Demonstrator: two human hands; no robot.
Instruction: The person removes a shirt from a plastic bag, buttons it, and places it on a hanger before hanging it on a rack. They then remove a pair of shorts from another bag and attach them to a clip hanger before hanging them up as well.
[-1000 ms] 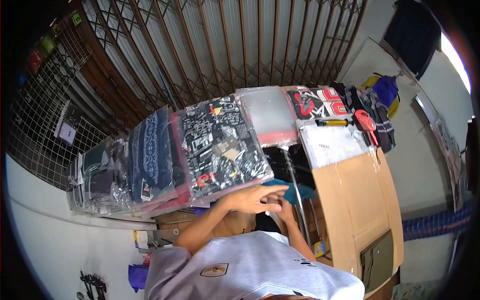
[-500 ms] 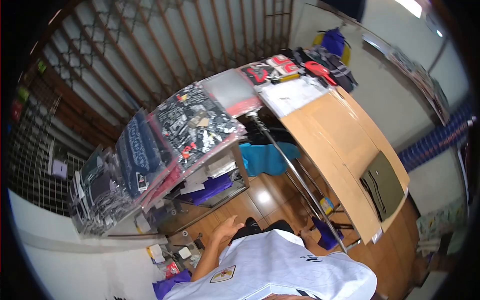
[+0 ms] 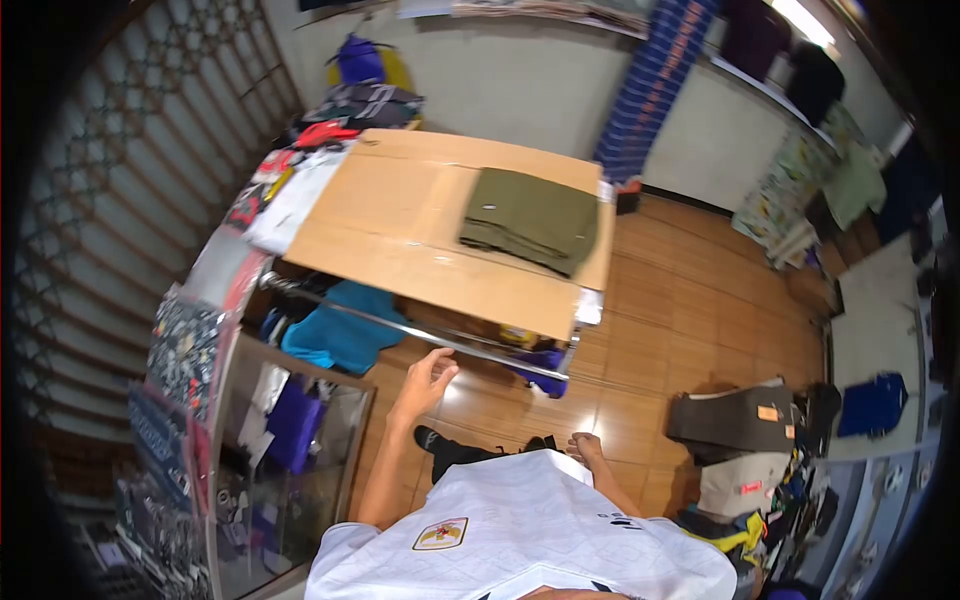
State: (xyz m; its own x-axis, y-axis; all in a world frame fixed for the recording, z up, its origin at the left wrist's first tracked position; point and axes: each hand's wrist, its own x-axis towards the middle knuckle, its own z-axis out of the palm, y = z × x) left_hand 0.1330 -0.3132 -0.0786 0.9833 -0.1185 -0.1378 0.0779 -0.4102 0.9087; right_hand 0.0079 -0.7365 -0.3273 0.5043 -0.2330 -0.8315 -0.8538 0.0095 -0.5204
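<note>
My left hand (image 3: pixel 430 383) is raised in front of the metal rail (image 3: pixel 420 333) at the table's near side, its fingers apart and bent, holding nothing. Lower and to the right, my right hand (image 3: pixel 585 447) hangs over the tiled floor with its fingers curled; whether anything is in it is too small to tell. A folded olive-green garment (image 3: pixel 530 218) lies on the cardboard-topped table (image 3: pixel 380 200), beyond both hands and touched by neither.
A glass display case (image 3: pixel 290 500) holding a purple item stands at the left. Packaged clothes lie along the left side. Turquoise cloth (image 3: pixel 345 325) hangs under the table. A dark box (image 3: pixel 735 418) and a heap of clothes are at the right. A metal lattice gate is at far left.
The view has turned to the right, so the table and green garment now appear nearer the middle. My left hand is higher, near the rail, and my right hand shows more fully.
</note>
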